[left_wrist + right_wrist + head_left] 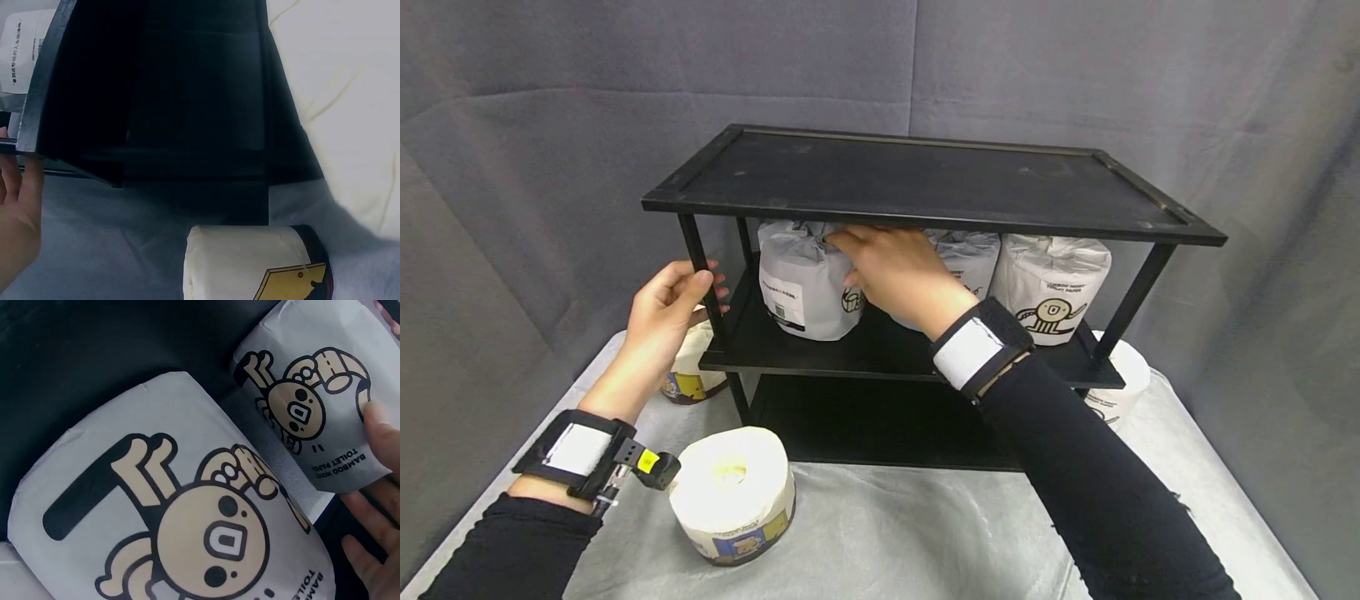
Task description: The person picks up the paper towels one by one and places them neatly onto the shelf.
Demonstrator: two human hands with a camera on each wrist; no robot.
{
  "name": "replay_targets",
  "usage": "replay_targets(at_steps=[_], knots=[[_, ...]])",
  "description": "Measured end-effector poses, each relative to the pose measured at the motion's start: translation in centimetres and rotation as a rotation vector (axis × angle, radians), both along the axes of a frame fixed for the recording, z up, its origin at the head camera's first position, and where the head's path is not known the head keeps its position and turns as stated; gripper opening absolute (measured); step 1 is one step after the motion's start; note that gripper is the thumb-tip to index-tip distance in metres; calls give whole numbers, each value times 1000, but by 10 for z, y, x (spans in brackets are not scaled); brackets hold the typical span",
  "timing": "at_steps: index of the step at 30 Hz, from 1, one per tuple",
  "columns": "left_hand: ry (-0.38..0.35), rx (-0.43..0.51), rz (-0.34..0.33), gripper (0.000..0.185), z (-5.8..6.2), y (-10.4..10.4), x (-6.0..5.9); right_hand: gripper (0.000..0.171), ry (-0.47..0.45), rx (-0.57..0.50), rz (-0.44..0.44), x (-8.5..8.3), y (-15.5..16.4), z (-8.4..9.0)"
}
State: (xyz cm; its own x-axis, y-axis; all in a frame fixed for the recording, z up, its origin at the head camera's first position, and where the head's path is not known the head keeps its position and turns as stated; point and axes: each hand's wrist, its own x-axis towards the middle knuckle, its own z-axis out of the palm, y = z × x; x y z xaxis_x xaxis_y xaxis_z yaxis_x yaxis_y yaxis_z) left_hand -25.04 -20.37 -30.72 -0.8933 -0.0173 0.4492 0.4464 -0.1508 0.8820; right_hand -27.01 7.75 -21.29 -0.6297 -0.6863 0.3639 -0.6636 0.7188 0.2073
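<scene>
A black three-tier shelf (925,179) stands on a cloth-covered table. Three white wrapped paper rolls sit on its middle tier. My left hand (706,283) grips the front-left post (696,242), thumb in front and fingers behind; its palm edge (15,212) shows in the left wrist view beside the shelf (156,125). My right hand (853,250) reaches under the top tier and curls round the right side of the left wrapped roll (801,287). In the right wrist view its fingers (375,550) lie on that roll (312,406), with the middle roll (181,506) close by.
A third wrapped roll (1052,287) stands at the right of the middle tier. A roll with a yellow and blue label (733,492) lies on the grey cloth (910,533) in front. Another (688,375) sits behind my left wrist. One more roll (1123,383) shows behind the right post.
</scene>
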Motion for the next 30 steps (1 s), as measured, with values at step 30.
replay_targets(at_steps=[30], knots=[[-70,-156,-17,22,11,-9,6,44,226,-110,47,12,-3,-20]])
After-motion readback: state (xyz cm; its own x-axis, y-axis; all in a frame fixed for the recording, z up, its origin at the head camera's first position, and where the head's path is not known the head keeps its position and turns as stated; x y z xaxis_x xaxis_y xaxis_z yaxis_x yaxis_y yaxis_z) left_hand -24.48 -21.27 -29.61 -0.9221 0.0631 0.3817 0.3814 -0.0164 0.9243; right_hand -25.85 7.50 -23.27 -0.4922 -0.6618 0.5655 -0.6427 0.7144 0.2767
